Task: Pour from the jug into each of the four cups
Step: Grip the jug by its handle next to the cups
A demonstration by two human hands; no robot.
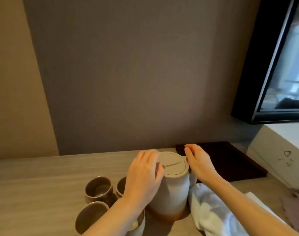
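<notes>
A pale grey jug (171,193) with a brown base stands on the table, its flat lid (174,165) in place. My left hand (143,174) wraps the jug's upper left side, fingers lying over the lid's edge. My right hand (199,163) hovers at the lid's right rim with fingers loosely bent, holding nothing. Left of the jug stand brown cups: one at the back left (98,188), one behind my left hand (120,186), one at the front (90,217). Under my left forearm, a fourth cup (138,225) is mostly hidden.
A crumpled white cloth (211,210) lies right of the jug, under my right forearm. A dark wooden tray (230,160) sits at the back right against the wall. A pink mat (297,210) lies at the right edge, beside a white ledge (281,145).
</notes>
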